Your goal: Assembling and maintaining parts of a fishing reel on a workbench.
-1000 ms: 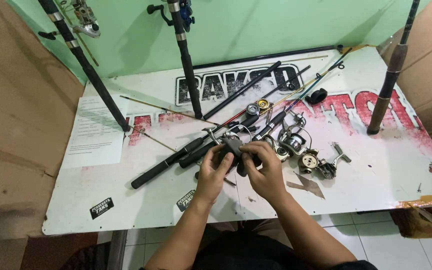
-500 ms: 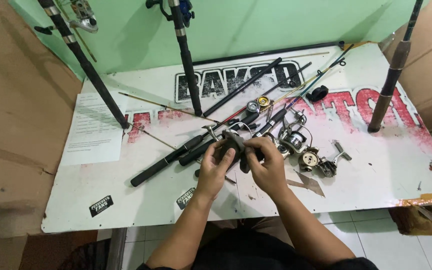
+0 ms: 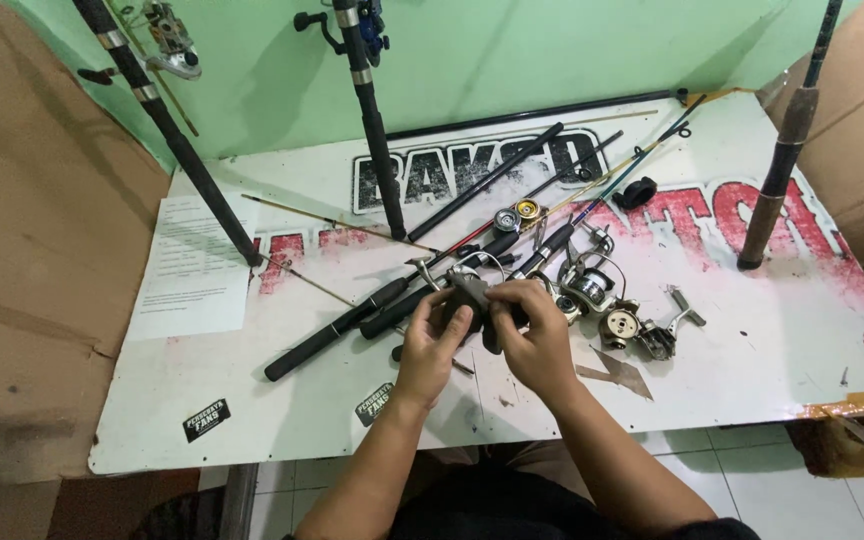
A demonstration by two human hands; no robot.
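Reel [image 3: 472,300] — dark, seemingly unmoved — still gripped by left hand [image 3: 432,345] and right hand [image 3: 532,335].

A small fishing-tackle repair workshop, by the look of it. A white signboard [image 3: 772,330] serves as the bench, strewn with rods [image 3: 352,325] and loose reels [image 3: 592,285]. More rods [image 3: 367,110] lean upright against a green wall [image 3: 552,50]. Cardboard sheets [image 3: 22,280] flank the bench, a printed paper [image 3: 192,265] lies on it, and pale floor tiles [image 3: 742,480] show below
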